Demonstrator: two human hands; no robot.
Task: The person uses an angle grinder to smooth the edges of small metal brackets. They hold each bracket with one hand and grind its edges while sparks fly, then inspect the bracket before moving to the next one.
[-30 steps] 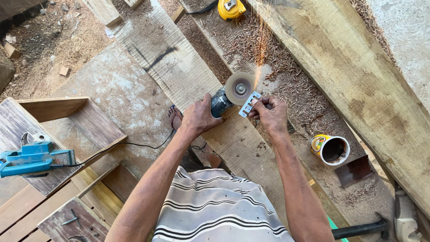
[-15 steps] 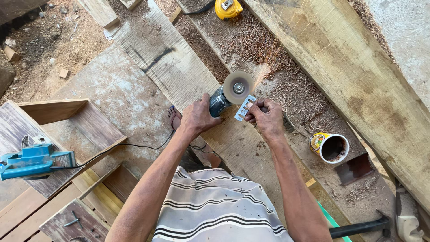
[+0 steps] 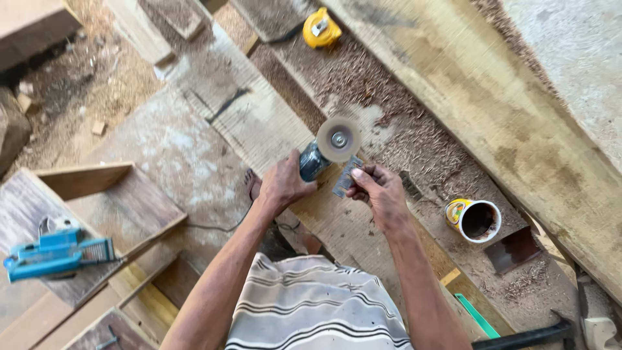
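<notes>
My left hand (image 3: 283, 183) grips the dark body of an angle grinder (image 3: 315, 161), whose round disc (image 3: 338, 139) faces up toward me. A small flat metal blade (image 3: 345, 177) is pinched in the fingers of my right hand (image 3: 379, 192), just below the disc's edge and close to it. No sparks show. Both forearms reach out over a striped shirt, above a long wooden plank (image 3: 246, 123).
A blue power planer (image 3: 55, 251) rests on a wooden box at the left. An open tin can (image 3: 474, 219) lies on its side at the right. A yellow tape measure (image 3: 321, 28) sits at the top. Wood shavings cover the boards; a big beam (image 3: 492, 110) runs diagonally at right.
Sparks flew from the disc a second ago; none show now. The blade has dropped slightly away from the disc's edge. Both hands stay in nearly the same place.
</notes>
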